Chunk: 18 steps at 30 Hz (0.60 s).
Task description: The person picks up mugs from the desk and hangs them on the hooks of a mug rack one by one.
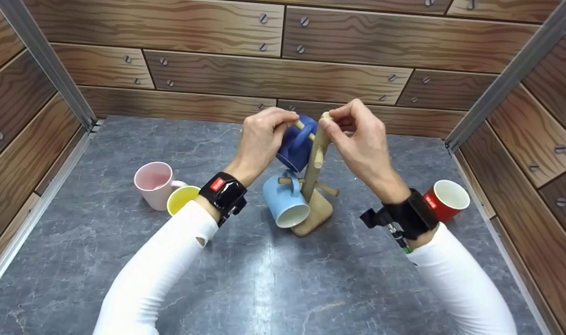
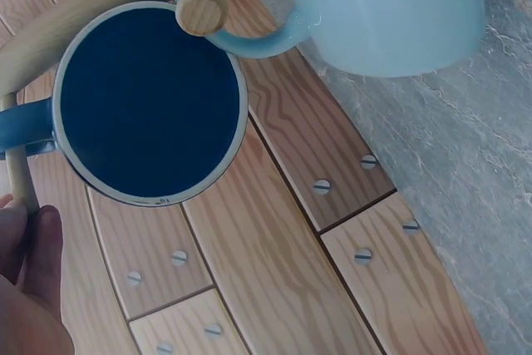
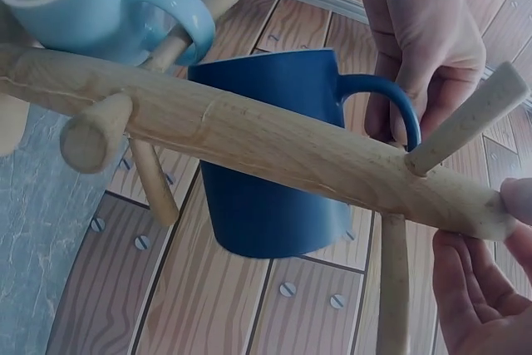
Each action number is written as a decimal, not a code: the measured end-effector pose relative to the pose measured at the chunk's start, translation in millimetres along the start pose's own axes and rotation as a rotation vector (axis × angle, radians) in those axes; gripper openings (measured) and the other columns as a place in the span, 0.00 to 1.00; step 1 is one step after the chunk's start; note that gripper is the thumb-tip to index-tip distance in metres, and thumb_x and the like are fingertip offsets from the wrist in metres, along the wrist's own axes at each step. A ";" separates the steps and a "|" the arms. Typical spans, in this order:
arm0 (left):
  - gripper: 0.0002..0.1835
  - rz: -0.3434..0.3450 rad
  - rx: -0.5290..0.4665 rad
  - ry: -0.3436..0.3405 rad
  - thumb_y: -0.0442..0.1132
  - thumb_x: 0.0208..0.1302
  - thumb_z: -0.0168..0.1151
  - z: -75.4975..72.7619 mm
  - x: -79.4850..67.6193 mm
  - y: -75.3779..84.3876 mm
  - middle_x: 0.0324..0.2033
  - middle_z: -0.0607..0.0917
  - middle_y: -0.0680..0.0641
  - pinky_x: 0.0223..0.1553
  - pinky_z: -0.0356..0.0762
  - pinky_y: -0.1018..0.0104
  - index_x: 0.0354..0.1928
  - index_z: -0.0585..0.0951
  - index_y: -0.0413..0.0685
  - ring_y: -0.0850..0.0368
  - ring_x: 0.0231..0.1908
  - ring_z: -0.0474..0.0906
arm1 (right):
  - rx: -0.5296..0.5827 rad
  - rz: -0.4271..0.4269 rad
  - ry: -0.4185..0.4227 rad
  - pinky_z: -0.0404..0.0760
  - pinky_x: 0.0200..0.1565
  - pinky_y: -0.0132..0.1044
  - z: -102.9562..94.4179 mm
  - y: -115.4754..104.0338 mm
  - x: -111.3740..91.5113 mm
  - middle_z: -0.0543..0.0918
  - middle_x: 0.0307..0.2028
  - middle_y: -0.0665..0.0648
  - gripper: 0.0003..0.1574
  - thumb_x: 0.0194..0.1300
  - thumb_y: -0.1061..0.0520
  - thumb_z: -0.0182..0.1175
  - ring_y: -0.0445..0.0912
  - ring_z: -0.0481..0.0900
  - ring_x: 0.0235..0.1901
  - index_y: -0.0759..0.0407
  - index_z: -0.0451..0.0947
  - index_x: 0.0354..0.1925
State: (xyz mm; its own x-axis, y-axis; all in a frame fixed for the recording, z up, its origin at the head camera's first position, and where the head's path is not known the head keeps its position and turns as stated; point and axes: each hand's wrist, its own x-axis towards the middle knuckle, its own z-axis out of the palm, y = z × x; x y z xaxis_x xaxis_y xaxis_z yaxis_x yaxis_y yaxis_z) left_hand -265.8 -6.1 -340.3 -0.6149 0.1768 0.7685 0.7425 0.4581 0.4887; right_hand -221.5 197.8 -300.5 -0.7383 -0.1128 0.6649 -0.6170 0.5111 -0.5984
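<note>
Wooden mug stand [image 1: 312, 176] on tabletop [image 1: 264, 288]. Nearer: light blue mug [image 1: 280, 200] hung by handle on low peg [image 1: 285, 180]. Beyond: dark blue mug [image 1: 288, 146], handle round upper peg [image 1: 300, 124]. Left hand [image 1: 264, 137] pinches upper peg's tip; right hand [image 1: 364, 139] pinches top of post [image 3: 274, 151] — thumb against fingers. Wood probably stiff, fairly light; mugs likely smooth, breakable — best steady stand by post, take mugs by body or handle.

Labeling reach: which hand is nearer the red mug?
Right. Right hand grips the post, beyond and left of the red mug; left hand pinches a peg farther left.
</note>
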 end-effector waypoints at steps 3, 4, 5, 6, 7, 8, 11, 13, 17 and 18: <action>0.07 -0.006 0.001 -0.020 0.29 0.68 0.67 0.3 2.3 -0.4 0.42 0.91 0.45 0.54 0.80 0.72 0.44 0.90 0.40 0.51 0.47 0.88 | -0.001 0.008 0.007 0.86 0.38 0.31 1.8 -1.8 -0.5 0.86 0.39 0.55 0.11 0.69 0.61 0.69 0.40 0.83 0.35 0.67 0.79 0.44; 0.07 -0.010 0.001 -0.025 0.30 0.68 0.67 1.2 3.2 0.0 0.42 0.91 0.44 0.54 0.80 0.72 0.44 0.90 0.40 0.51 0.47 0.88 | -0.005 0.009 0.007 0.86 0.38 0.32 1.4 -1.9 -0.9 0.86 0.40 0.55 0.12 0.69 0.61 0.69 0.40 0.83 0.35 0.67 0.79 0.44; 0.07 -0.014 0.000 -0.029 0.30 0.68 0.67 2.0 3.9 0.2 0.42 0.91 0.44 0.54 0.80 0.72 0.44 0.90 0.40 0.51 0.47 0.88 | -0.010 0.009 0.006 0.86 0.38 0.33 1.0 -2.1 -1.1 0.85 0.40 0.55 0.12 0.69 0.60 0.69 0.40 0.83 0.35 0.67 0.79 0.44; 0.07 -0.016 -0.002 -0.031 0.30 0.68 0.67 2.7 4.4 0.6 0.42 0.91 0.44 0.54 0.80 0.72 0.44 0.90 0.40 0.51 0.47 0.88 | -0.013 0.008 0.004 0.86 0.39 0.33 0.4 -2.1 -1.1 0.85 0.40 0.55 0.12 0.69 0.60 0.69 0.40 0.83 0.35 0.67 0.79 0.45; 0.07 -0.018 -0.003 -0.032 0.30 0.68 0.67 2.6 4.6 0.9 0.43 0.91 0.44 0.54 0.80 0.72 0.44 0.90 0.40 0.51 0.47 0.88 | -0.016 0.006 0.001 0.86 0.39 0.34 0.4 -2.2 -0.9 0.85 0.40 0.55 0.12 0.69 0.60 0.68 0.40 0.83 0.35 0.67 0.79 0.45; 0.07 -0.018 -0.003 -0.034 0.30 0.68 0.67 2.4 4.7 1.2 0.43 0.91 0.44 0.54 0.80 0.72 0.44 0.90 0.40 0.50 0.47 0.88 | -0.015 0.003 -0.002 0.86 0.39 0.35 0.3 -2.3 -0.7 0.85 0.40 0.55 0.12 0.69 0.60 0.68 0.40 0.83 0.35 0.67 0.79 0.45; 0.08 -0.030 -0.005 -0.044 0.30 0.69 0.67 1.5 4.0 1.6 0.45 0.91 0.44 0.55 0.80 0.71 0.46 0.90 0.40 0.50 0.49 0.88 | 0.010 0.002 -0.017 0.86 0.39 0.35 -1.8 -0.3 -0.4 0.85 0.40 0.54 0.12 0.70 0.59 0.68 0.41 0.83 0.36 0.67 0.79 0.45; 0.09 -0.047 -0.005 -0.056 0.31 0.70 0.66 0.3 2.1 1.8 0.47 0.90 0.44 0.55 0.81 0.70 0.48 0.90 0.41 0.50 0.50 0.87 | 0.044 0.007 -0.025 0.85 0.39 0.33 -4.3 4.1 -0.4 0.85 0.39 0.54 0.14 0.70 0.58 0.68 0.42 0.83 0.36 0.67 0.79 0.46; 0.14 -0.063 -0.011 -0.087 0.32 0.71 0.64 -3.6 -5.2 1.2 0.54 0.87 0.43 0.59 0.79 0.68 0.55 0.87 0.39 0.50 0.55 0.85 | 0.109 0.013 -0.006 0.82 0.38 0.30 -12.1 15.8 -2.8 0.85 0.39 0.53 0.15 0.73 0.58 0.65 0.44 0.83 0.37 0.69 0.80 0.49; 0.15 -0.061 -0.013 -0.094 0.32 0.71 0.63 -4.7 -7.6 0.5 0.56 0.86 0.42 0.60 0.78 0.68 0.57 0.86 0.39 0.49 0.56 0.84 | 0.118 0.013 0.009 0.81 0.39 0.30 -14.2 18.0 -3.9 0.84 0.39 0.54 0.15 0.73 0.59 0.64 0.43 0.83 0.37 0.70 0.80 0.50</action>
State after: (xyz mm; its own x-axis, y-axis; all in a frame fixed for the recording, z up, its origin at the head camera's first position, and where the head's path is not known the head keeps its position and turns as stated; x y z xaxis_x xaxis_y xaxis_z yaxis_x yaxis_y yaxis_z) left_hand -259.5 -11.3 -343.9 -0.6805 0.2300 0.6957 0.7063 0.4589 0.5391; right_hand -225.9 219.5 -307.5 -0.7444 -0.0985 0.6604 -0.6354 0.4084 -0.6553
